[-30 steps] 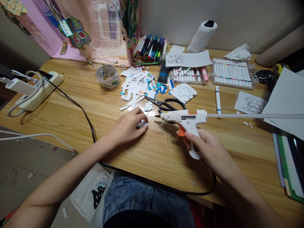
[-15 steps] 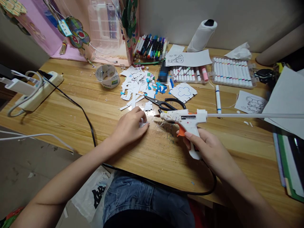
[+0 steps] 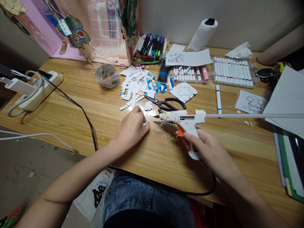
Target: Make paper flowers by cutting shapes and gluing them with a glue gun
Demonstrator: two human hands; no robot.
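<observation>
Rolled slightly inward since the earlier frame, the left hand point(image 3: 133, 129) now hides more of the paper piece point(image 3: 144, 124), while the glue gun point(image 3: 174, 117) has edged a touch toward it. That hand rests on the bench point(image 3: 237, 142) with its fingers curled in on the piece, of which only a sliver shows between thumb and forefinger; the fingertips themselves are hidden. Wrapped around the gun's grip is the right hand point(image 3: 201, 142), thumb along the near side and a finger by the orange trigger point(image 3: 180, 130). Taking the nozzle point(image 3: 156, 116) as the dial's centre, the piece lies near it at 8 o'clock, apart from the tip. A clear stick point(image 3: 242, 116) runs out of the gun's back to 3. Black scissors point(image 3: 166, 104) lie just beyond the barrel at 1, the flower drawing point(image 3: 184, 91) at 2, and a heap of paper scraps point(image 3: 133, 82) at 11. Farther out, a tape roll point(image 3: 108, 76) sits at 10, the power strip point(image 3: 39, 93) at 9, bundled pens point(image 3: 152, 47) at 12, a tilted white roll point(image 3: 201, 36) at 1 and the marker case point(image 3: 234, 73) at 2. Near the bench edge, the black cord point(image 3: 190, 193) loops below the grip toward 5.
</observation>
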